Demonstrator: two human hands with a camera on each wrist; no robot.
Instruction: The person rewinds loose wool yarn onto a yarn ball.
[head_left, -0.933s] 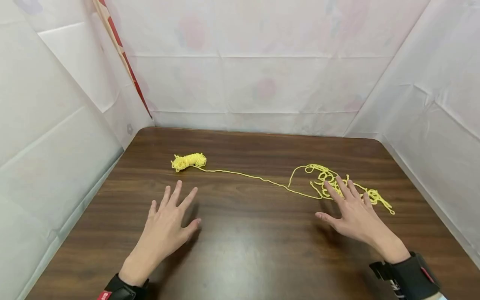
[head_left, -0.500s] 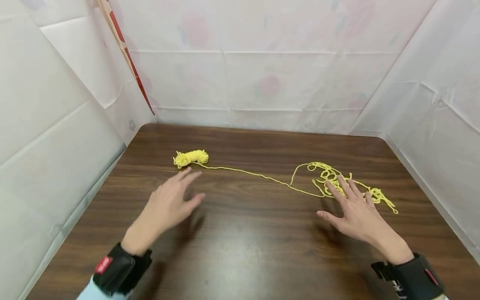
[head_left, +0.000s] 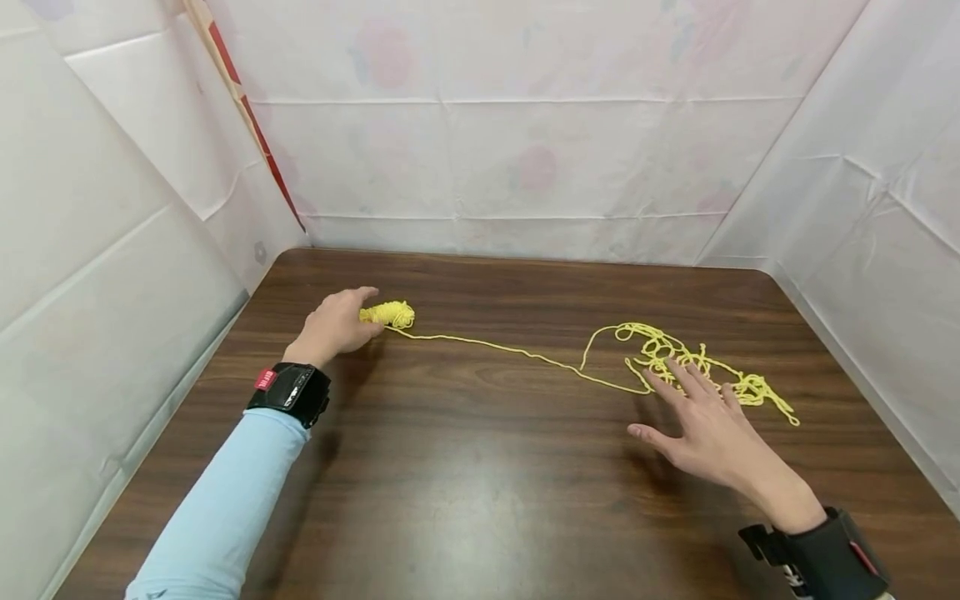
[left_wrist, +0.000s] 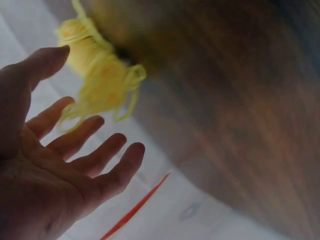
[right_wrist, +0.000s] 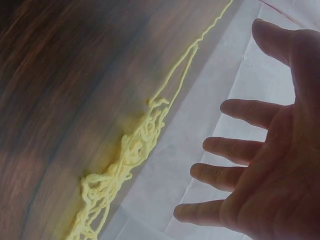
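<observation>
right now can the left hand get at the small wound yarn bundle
Probably yes. The left hand is open right beside the wound yarn bundle, fingers spread toward it in the left wrist view, and nothing lies between them on the table.

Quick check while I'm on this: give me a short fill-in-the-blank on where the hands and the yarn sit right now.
1. The small wound bundle of yarn lies beside the ____ hand.
2. The right hand hovers by the loose tangle of yarn with its fingers ____.
3. The yarn is ____ in colour.
4. A single strand runs across the ____ table between bundle and tangle.

Missing words: left; spread; yellow; wooden
</observation>
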